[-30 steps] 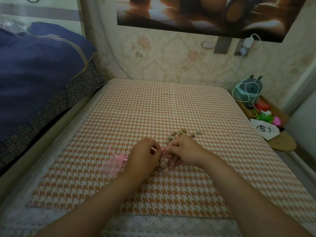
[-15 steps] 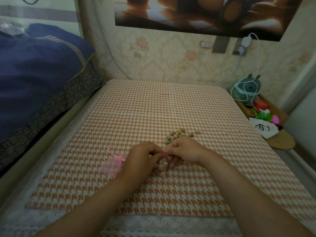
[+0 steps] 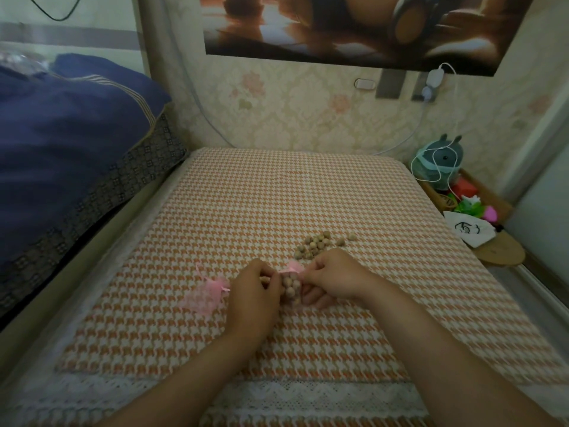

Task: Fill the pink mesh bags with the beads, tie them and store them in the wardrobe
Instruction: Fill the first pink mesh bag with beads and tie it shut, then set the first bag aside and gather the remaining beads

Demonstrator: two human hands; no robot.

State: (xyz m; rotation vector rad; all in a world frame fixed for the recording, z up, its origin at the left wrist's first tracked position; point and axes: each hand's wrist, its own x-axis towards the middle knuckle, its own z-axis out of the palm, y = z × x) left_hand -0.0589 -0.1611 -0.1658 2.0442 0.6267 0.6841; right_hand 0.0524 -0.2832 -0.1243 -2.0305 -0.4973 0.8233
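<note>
Near the middle of the mat (image 3: 277,192), a little closer to its front edge, both hands are coming together around the full bag (image 3: 291,289). The left hand (image 3: 252,292) is gripping this bag from its left side with curled fingers. The right hand (image 3: 334,278) is pinching the pink gathered top from the right side. The two hands are almost touching each other, with only the bag between them. The bag is standing roughly upright, and round beige beads are showing through its mesh. I cannot tell if the ribbon is tied or not.

Just behind the right hand, toward the far edge of the mat, loose beads (image 3: 312,246) are lying in a small heap, with a few lying apart to the right. Just beside the left hand, toward the left edge, an empty bag (image 3: 205,292) is lying flat.

Off the left edge a blue quilt (image 3: 67,140) is lying higher than the mat. Beyond the far right corner a plush toy (image 3: 438,163) and a white pouch (image 3: 468,231) are sitting.
</note>
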